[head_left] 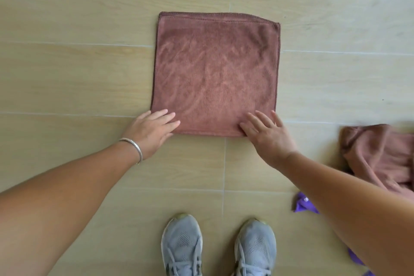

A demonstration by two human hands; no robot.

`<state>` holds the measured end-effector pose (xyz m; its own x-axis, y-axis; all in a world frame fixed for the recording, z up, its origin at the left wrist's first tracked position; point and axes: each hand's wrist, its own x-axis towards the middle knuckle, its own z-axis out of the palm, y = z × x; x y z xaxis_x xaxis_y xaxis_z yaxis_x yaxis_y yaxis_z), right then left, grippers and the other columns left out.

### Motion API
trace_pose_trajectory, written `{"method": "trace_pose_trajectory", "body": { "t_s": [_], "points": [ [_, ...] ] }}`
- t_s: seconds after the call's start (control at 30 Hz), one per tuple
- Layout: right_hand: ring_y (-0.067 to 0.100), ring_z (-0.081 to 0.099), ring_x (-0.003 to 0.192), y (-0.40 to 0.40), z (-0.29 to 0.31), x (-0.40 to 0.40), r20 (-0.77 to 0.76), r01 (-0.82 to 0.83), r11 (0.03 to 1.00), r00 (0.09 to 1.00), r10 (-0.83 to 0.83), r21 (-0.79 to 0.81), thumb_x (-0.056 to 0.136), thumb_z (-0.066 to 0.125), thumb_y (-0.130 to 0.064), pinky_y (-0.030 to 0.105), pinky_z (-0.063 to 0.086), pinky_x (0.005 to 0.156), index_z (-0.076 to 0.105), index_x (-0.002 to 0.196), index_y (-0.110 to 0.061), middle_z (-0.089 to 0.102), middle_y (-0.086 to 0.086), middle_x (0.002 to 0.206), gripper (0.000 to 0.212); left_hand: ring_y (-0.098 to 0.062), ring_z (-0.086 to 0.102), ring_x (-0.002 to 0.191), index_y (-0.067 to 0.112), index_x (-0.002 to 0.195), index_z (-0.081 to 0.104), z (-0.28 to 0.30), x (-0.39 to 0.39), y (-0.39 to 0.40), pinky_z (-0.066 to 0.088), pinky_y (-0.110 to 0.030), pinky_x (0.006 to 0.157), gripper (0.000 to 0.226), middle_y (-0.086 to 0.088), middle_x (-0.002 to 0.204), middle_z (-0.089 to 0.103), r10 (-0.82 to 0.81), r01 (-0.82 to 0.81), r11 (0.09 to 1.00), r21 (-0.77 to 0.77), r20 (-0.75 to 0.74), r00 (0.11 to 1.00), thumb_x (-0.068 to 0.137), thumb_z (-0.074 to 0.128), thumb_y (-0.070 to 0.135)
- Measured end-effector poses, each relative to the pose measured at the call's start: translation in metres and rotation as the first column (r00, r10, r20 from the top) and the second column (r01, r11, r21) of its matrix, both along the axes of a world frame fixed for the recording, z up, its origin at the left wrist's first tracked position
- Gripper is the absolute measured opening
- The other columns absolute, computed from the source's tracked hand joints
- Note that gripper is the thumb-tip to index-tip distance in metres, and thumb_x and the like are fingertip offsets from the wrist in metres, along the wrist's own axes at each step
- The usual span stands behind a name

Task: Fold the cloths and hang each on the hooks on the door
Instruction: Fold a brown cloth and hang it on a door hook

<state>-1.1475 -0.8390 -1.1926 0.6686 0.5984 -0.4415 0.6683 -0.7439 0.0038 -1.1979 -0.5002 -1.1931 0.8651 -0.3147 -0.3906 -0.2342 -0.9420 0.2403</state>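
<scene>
A brown cloth lies flat on the floor as a neat square, its stitched edges doubled along the far side. My left hand rests palm down on its near left corner, fingers spread. On the near right corner my right hand lies flat, fingers apart. Neither hand grips the fabric. A second brown cloth sits crumpled on the floor at the right, partly behind my right forearm. No door or hooks are in view.
The floor is pale wood-look tile. My two grey shoes stand just below the flat cloth. A purple cloth peeks out under my right forearm at the lower right.
</scene>
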Motion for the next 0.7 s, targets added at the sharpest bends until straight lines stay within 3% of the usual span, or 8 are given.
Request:
{"method": "trace_pose_trajectory", "body": {
  "t_s": [0.1,0.27,0.4,0.57,0.7],
  "points": [
    [0.024,0.014,0.147,0.016,0.046,0.007,0.001,0.152,0.988,0.988,-0.152,0.012,0.099,0.034,-0.017,0.049,0.007,0.118,0.03,0.146,-0.026,0.024,0.004,0.158,0.048,-0.02,0.04,0.137,0.023,0.137,0.052,0.042,0.013,0.002,0.033,-0.036,0.109,0.039,0.002,0.146,0.047,0.068,-0.067,0.998,0.021,-0.043,0.997,0.099,0.051,0.027],
    [0.022,0.01,0.148,0.036,0.152,0.033,0.026,0.25,0.966,0.967,-0.252,0.069,0.101,0.033,-0.016,0.048,0.004,0.118,0.03,0.143,-0.027,0.023,0.001,0.158,0.043,-0.014,0.036,0.139,0.027,0.14,0.049,0.151,0.045,0.009,0.033,-0.031,0.106,0.039,0.007,0.148,0.043,0.125,-0.123,0.989,0.082,-0.012,0.992,0.101,0.046,0.028],
    [0.022,0.011,0.147,0.044,0.251,0.066,0.073,0.258,0.959,0.961,-0.267,0.117,0.099,0.036,-0.018,0.049,0.005,0.118,0.034,0.14,-0.027,0.026,0.001,0.155,0.041,-0.009,0.031,0.14,0.033,0.143,0.042,0.257,0.077,0.017,0.035,-0.029,0.104,0.041,0.013,0.152,0.036,0.112,-0.113,0.981,0.157,0.011,0.994,0.102,0.038,0.033],
    [0.019,0.007,0.148,0.053,0.382,0.112,0.123,0.235,0.967,0.961,-0.246,0.097,0.091,0.052,-0.03,0.048,0.0,0.117,0.031,0.14,-0.031,0.024,-0.004,0.155,0.053,-0.008,0.029,0.141,0.035,0.144,0.038,0.395,0.111,0.029,0.028,-0.026,0.107,0.042,0.014,0.153,0.033,0.095,-0.11,0.973,0.202,0.081,0.992,0.103,0.035,0.037],
    [0.017,0.011,0.147,0.056,0.505,0.146,0.203,0.198,0.973,0.954,-0.219,0.119,0.098,0.04,-0.028,0.048,0.0,0.117,0.038,0.136,-0.03,0.033,-0.006,0.15,0.037,-0.006,0.028,0.141,0.036,0.145,0.035,0.518,0.142,0.037,0.023,-0.025,0.112,0.043,0.015,0.154,0.031,0.08,-0.117,0.966,0.229,0.163,0.983,0.103,0.032,0.039]
  ]
}}
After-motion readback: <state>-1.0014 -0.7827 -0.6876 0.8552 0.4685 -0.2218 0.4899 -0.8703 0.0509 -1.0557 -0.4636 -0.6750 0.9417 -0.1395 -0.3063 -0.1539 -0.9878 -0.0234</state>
